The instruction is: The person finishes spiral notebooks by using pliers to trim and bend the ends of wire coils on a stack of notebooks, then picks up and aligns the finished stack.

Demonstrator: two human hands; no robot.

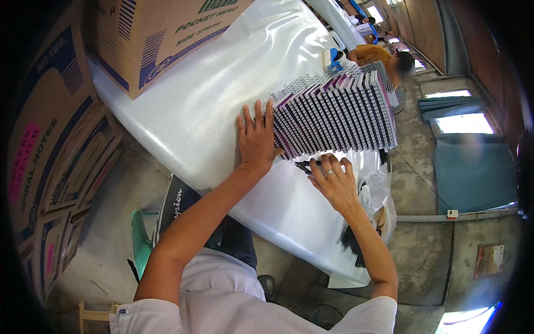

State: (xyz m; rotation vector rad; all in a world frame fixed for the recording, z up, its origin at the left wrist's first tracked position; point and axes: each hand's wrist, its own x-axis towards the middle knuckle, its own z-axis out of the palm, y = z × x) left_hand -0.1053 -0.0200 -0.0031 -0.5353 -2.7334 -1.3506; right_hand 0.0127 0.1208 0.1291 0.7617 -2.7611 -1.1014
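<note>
A long row of spiral-bound notebooks [334,117] lies stacked on the white-covered table, with the dark wire bindings facing me and purple showing among the pages. My left hand [256,139] rests with spread fingers at the left end of this row, its thumb reaching to the lowest corner. Just below the front edge of the bindings, my right hand [337,186] grips small black pliers [303,166]. Their dark tips point left, close to the bottom corner of the notebooks; part of the handles is hidden by my fingers.
Cardboard boxes stand on the table [167,39] and are piled at the left [50,139]. Crumpled clear plastic [375,192] and black wire pieces [350,242] lie by the table's right edge. A blue-and-white object [334,59] and a person in yellow [374,54] are beyond the notebooks.
</note>
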